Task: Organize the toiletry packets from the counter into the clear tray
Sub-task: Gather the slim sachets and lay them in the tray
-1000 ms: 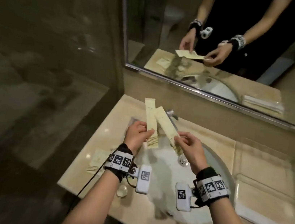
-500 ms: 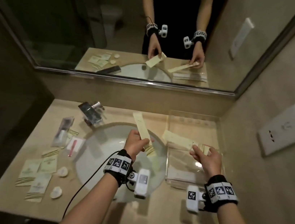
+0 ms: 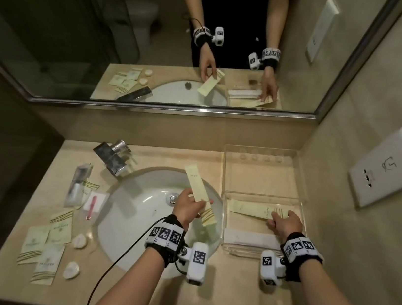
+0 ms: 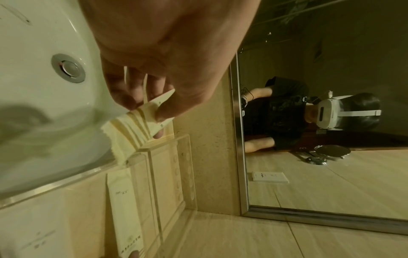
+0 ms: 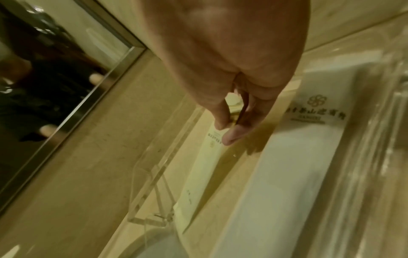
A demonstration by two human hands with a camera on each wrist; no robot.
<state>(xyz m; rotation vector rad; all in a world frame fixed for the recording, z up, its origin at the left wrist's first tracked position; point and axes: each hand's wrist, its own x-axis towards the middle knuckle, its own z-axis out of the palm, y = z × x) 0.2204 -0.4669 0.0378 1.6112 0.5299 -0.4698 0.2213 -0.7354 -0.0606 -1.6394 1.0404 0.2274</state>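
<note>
Left hand (image 3: 188, 206) pinches packet (image 3: 196, 189) over sink; right hand (image 3: 285, 222) pinches second packet (image 3: 251, 208) in tray (image 3: 302, 192)

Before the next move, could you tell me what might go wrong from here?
1. The left hand pinches a long packet over the open sink; a slip could drop it into the basin.
2. The right hand is laying its packet at a slant in the tray, so it may crowd the white packet.
</note>
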